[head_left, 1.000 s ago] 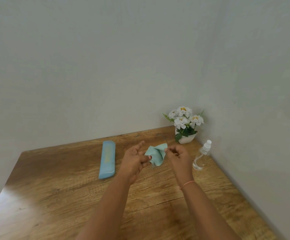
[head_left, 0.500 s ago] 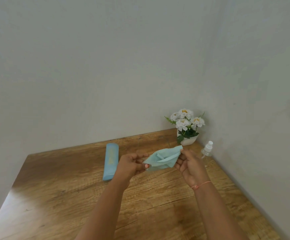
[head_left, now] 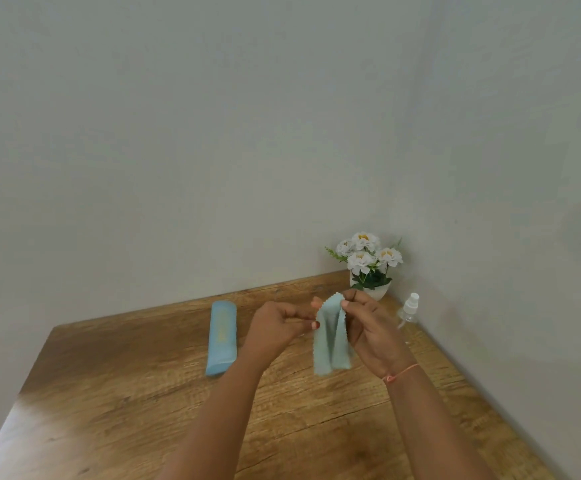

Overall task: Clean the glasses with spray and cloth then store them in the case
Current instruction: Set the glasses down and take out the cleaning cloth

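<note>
Here, the left hand [head_left: 275, 327] and the right hand [head_left: 368, 329] are held close together, both pinched on the top edge of a pale green, zigzag-edged cleaning cloth [head_left: 330, 341], which hangs folded above the brown wooden table [head_left: 109, 410]. A long light-blue glasses case [head_left: 221, 337] is laid flat left of the hands. A small clear plastic spray bottle [head_left: 408, 308] is stood by the right wall, near a white pot of white flowers [head_left: 368, 265].

Loads of room across the front and left of the tabletop [head_left: 109, 410]. Case [head_left: 221, 337] lies toward the back edge; flower pot [head_left: 375, 291] and spray bottle [head_left: 409, 308] crowd the back-right corner.
</note>
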